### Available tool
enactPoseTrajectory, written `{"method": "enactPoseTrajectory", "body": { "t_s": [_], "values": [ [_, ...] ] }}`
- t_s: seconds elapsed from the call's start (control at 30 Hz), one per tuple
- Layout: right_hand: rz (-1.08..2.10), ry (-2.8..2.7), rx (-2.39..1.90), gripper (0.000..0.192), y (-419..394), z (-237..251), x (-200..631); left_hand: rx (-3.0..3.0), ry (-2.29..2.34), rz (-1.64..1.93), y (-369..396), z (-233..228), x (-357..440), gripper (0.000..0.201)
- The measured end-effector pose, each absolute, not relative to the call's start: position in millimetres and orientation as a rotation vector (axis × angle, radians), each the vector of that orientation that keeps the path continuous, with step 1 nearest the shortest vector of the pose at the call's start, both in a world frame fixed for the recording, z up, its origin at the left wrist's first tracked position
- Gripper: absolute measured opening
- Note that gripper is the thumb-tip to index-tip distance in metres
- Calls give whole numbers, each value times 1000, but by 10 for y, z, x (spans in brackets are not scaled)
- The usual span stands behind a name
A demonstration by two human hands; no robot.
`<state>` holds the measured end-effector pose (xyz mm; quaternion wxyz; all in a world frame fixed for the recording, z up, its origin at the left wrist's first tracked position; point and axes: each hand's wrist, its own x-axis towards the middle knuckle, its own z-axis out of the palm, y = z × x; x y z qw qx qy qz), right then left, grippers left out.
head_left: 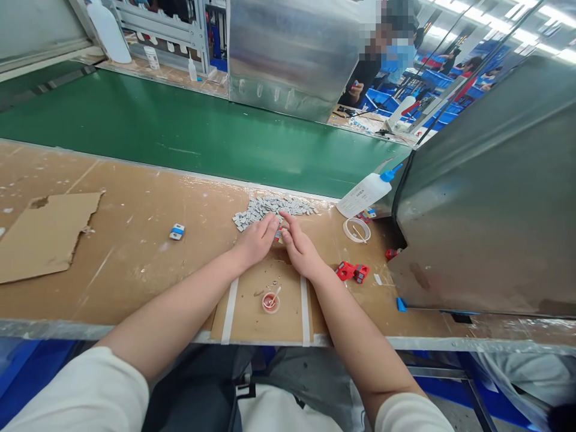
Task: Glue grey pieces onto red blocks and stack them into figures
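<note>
My left hand [257, 240] is at the near edge of a heap of small flat grey pieces [256, 210], its fingers closed together against a small multicoloured toy piece [278, 234]. Most of that piece is hidden between the hands. On its other side is my right hand [300, 247], with the index finger stretched towards the heap and the thumb apart, close to the toy piece. I see nothing gripped in the right hand. Nearer my body, a small cup of reddish stuff with a stick in it [270, 303] stands on a taped cardboard mat [247, 327].
Right of my hands lie red toy cars [345, 271], a clear ring-shaped lid [357, 230] and a leaning white bottle [365, 195]. A blue-and-white block [177, 231] and torn cardboard [49, 240] lie left. Beyond runs a green belt [180, 126]; a metal panel [486, 198] borders the right.
</note>
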<state>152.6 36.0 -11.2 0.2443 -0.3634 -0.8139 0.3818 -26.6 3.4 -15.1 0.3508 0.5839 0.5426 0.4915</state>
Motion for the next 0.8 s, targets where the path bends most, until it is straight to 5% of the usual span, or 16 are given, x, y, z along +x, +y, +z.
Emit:
{"method": "enactPoseTrajectory", "body": {
  "t_s": [0.5,0.7,0.8],
  "values": [
    [1184,-1829,-929,64,534,-301,1491,1321,1363,1252,-8,-180,-174,24],
    [1083,-1436,-987,46,541,-300,1433,1182,962,1130,28,-165,-191,69],
    [1057,-1427,-905,36,506,-252,1458,1231,946,1129,37,-103,-262,74]
  ]
}}
